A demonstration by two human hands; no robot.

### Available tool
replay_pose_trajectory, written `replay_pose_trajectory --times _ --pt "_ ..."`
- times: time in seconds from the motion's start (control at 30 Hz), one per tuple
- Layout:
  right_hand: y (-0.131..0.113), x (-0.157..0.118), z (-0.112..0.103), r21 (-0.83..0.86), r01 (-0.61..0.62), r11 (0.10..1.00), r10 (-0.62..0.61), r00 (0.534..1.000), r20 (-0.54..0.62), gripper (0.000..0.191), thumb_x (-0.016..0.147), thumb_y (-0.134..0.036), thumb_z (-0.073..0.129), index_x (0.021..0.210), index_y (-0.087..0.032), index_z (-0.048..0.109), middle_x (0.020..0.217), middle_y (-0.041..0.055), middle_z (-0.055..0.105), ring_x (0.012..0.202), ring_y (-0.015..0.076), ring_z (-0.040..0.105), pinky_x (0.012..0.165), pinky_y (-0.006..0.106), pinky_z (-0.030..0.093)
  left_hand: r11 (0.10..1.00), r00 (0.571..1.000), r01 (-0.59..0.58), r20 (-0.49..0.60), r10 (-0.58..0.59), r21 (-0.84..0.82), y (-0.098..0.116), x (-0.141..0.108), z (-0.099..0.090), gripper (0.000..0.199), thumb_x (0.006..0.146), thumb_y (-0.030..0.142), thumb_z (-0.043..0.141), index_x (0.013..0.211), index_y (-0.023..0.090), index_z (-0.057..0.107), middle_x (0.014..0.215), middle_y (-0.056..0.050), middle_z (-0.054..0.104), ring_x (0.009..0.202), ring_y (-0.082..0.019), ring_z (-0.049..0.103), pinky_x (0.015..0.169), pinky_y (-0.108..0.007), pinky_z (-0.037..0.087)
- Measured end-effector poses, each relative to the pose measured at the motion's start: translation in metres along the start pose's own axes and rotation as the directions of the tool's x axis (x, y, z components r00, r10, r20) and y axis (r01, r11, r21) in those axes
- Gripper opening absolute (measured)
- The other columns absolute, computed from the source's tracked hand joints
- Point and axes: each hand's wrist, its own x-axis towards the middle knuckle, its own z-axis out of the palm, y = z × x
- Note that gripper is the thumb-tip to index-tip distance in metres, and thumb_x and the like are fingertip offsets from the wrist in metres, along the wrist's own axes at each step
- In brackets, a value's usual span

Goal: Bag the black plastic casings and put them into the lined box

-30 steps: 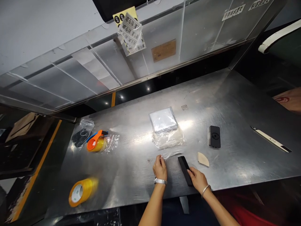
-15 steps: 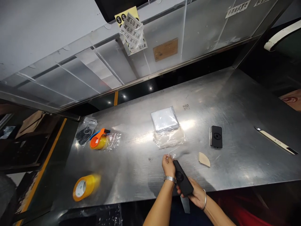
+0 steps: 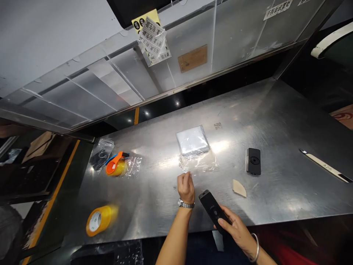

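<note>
My right hand (image 3: 234, 229) grips a slim black rectangular device (image 3: 212, 207) with a round mark on its face, thumb lying along it. Its far end tilts up to the left above the table's near edge. To the left, apart from the device, my left hand (image 3: 186, 187) is closed, fingers drawn together; whether it holds anything is hidden. Just beyond its fingertips lies a stack of clear plastic bags (image 3: 193, 141), the loose film edges toward me. A similar black device (image 3: 253, 161) with a round mark lies on the table at the right.
The metal table (image 3: 154, 206) also bears a cream wedge-shaped piece (image 3: 239, 188), a white-handled cutter (image 3: 325, 165), and a yellow tape roll (image 3: 99, 220). An orange tape dispenser (image 3: 115, 164) sits by a small bag of black items (image 3: 100, 154). A pocketed panel (image 3: 193, 59) spans the back.
My left hand has come away from the device, moving left and a little toward the bags. My right hand has shifted slightly right and down, turning the device in its grip.
</note>
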Motion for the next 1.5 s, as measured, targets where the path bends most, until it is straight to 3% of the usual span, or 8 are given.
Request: replay_pose_trajectory --times 0.2,0.57,0.9,1.03,1.13,1.23,1.4,1.5 --pt "0.020 -0.003 -0.017 -0.133 0.030 0.991 -0.048 0.990 -0.132 0.049 0.074 -0.044 0.059 0.116 -0.019 0.056 0.115 0.0124 0.060 0.110 0.0296 0.051 0.095 0.046 0.040 0.970 0.948 -0.198 0.281 0.153 0.140 -0.007 -0.036 0.022 0.024 0.080 0.014 0.042 0.094 0.018 0.060 0.074 -0.006 0.063 0.070 -0.017 0.057 0.066 -0.027 0.046" --pt "0.017 -0.008 -0.027 -0.173 0.000 0.985 0.009 0.998 0.054 0.049 0.073 -0.043 0.061 0.117 -0.020 0.056 0.117 0.0102 0.060 0.111 0.0293 0.051 0.099 0.047 0.034 0.886 0.905 -0.061 0.400 -0.145 0.460 0.014 -0.020 0.006 0.022 0.083 0.024 0.040 0.091 0.022 0.060 0.073 -0.006 0.067 0.063 -0.018 0.061 0.055 -0.025 0.036" --pt "0.041 -0.011 -0.044 -0.273 -0.029 0.961 -0.034 0.974 -0.225 0.047 0.076 -0.043 0.057 0.115 -0.017 0.055 0.118 0.0102 0.059 0.114 0.0268 0.049 0.101 0.042 0.034 0.914 0.801 -0.112 0.580 -0.150 0.391 0.028 -0.035 0.018 0.029 0.083 0.019 0.038 0.107 0.021 0.055 0.075 -0.005 0.069 0.067 -0.017 0.062 0.059 -0.024 0.038" --pt "0.041 -0.011 -0.049 -0.208 -0.085 0.974 0.007 0.936 -0.351 0.047 0.074 -0.045 0.057 0.113 -0.018 0.055 0.115 0.0084 0.060 0.107 0.0280 0.054 0.087 0.039 0.048 0.934 0.797 -0.163 0.600 -0.065 0.318 0.033 -0.049 0.029 0.030 0.079 0.019 0.044 0.104 0.027 0.058 0.071 -0.002 0.067 0.061 -0.017 0.060 0.056 -0.024 0.038" --pt "0.038 -0.012 -0.053 -0.085 -0.131 0.988 0.091 0.924 -0.372 0.050 0.074 -0.048 0.056 0.115 -0.020 0.052 0.114 0.0080 0.061 0.093 0.0280 0.061 0.060 0.034 0.055 0.941 0.824 -0.180 0.567 -0.015 0.286 0.029 -0.049 0.032 0.019 0.071 0.019 0.053 0.084 0.027 0.065 0.066 -0.001 0.065 0.057 -0.016 0.058 0.054 -0.024 0.039" --pt "0.035 -0.017 -0.058 -0.017 -0.140 0.990 0.121 0.907 -0.404 0.052 0.073 -0.048 0.057 0.117 -0.020 0.050 0.112 0.0081 0.061 0.085 0.0271 0.063 0.053 0.032 0.053 0.944 0.910 -0.122 0.413 -0.017 0.307 0.021 -0.030 0.023 0.022 0.076 0.018 0.047 0.089 0.022 0.064 0.071 -0.004 0.065 0.062 -0.016 0.059 0.058 -0.025 0.041" --pt "0.030 -0.024 -0.064 -0.062 -0.071 0.996 0.039 0.907 -0.420 0.046 0.072 -0.044 0.060 0.112 -0.020 0.056 0.113 0.0068 0.062 0.104 0.0288 0.056 0.078 0.037 0.052 0.944 0.996 -0.028 0.093 -0.002 0.327 0.004 -0.002 -0.018 0.039 0.090 0.023 0.024 0.113 0.013 0.054 0.083 -0.009 0.061 0.074 -0.017 0.057 0.067 -0.031 0.042" --pt "0.025 -0.025 -0.063 -0.116 -0.023 0.993 -0.025 0.916 -0.400 0.043 0.072 -0.042 0.061 0.110 -0.020 0.058 0.113 0.0067 0.062 0.110 0.0279 0.052 0.095 0.040 0.042 0.939 0.975 -0.220 0.087 0.204 0.263 -0.003 -0.024 -0.029 0.043 0.090 0.016 0.019 0.114 0.015 0.054 0.084 -0.009 0.059 0.074 -0.017 0.055 0.068 -0.033 0.040"
